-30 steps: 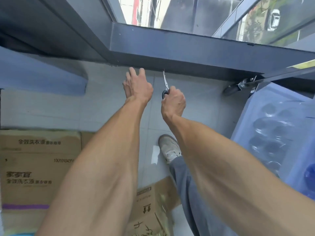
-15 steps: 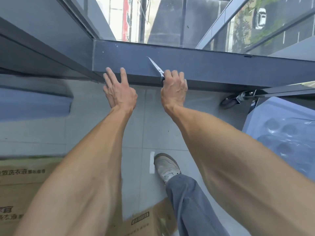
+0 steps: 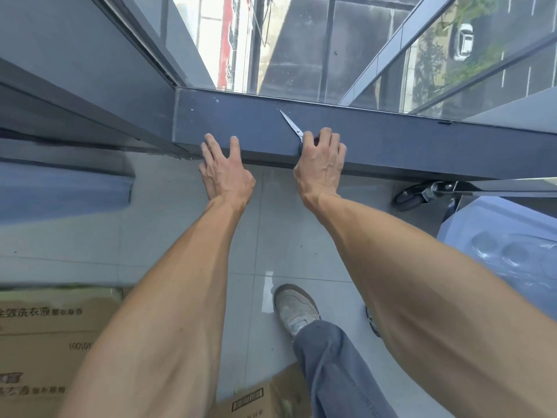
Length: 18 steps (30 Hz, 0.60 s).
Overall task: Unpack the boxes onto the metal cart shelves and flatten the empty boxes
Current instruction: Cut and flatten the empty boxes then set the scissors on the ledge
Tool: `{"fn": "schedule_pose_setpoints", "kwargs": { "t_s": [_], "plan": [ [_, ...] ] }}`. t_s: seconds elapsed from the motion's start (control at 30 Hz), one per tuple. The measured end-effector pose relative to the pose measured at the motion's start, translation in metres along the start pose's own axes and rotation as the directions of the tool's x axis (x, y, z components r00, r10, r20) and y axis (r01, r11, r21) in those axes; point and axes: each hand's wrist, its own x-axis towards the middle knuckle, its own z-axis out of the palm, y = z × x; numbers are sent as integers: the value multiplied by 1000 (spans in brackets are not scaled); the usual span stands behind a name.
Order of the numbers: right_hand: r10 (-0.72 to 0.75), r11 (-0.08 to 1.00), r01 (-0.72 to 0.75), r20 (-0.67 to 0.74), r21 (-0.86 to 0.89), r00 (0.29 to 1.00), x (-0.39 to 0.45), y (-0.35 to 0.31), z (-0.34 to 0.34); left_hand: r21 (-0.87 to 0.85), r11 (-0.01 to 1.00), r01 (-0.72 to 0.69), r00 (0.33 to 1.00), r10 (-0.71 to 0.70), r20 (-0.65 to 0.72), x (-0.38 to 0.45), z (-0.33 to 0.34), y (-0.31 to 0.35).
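My right hand [image 3: 321, 164] grips a pair of scissors [image 3: 291, 124] by the handles, with the closed blades lying on the dark window ledge [image 3: 391, 137] and pointing up left. My left hand [image 3: 224, 171] reaches the ledge's front edge with straight fingers and holds nothing. A brown cardboard box [image 3: 51, 339] with printed text stands on the floor at lower left. A second cardboard box [image 3: 265, 396] lies near my leg at the bottom. At the right edge sits a shrink-wrapped pack of bottles [image 3: 509, 248], beside the metal cart's caster wheel [image 3: 411, 197].
Grey floor tiles [image 3: 280, 224] lie between the boxes and the ledge. My shoe [image 3: 295, 309] and trouser leg stand in the middle. Window glass rises above the ledge. A blue-grey padded object [image 3: 60, 188] sits at the left.
Both hands moved up and forward from over the floor to the ledge. The scissors came down onto the ledge top, blades now lying flat. The view tilted upward.
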Motion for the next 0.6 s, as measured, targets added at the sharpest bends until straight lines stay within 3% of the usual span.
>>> {"fn": "schedule_pose_setpoints", "kwargs": {
  "t_s": [0.17,0.33,0.47,0.6],
  "plan": [
    [-136,990,138,117,-15,984,-52,-10,-13,-14,999,36,999,-36,14,-35,-21,-20],
    [-145,989,136,318,49,937,-119,-28,-28,-36,993,117,993,-116,11,-83,-39,-64],
    [-225,974,211,413,81,882,-192,-47,-42,-104,967,232,972,-235,-15,-150,-52,-114],
    [-315,942,325,534,79,785,-275,-68,-51,-167,940,298,950,-310,-50,-223,-61,-164]
  ]
}}
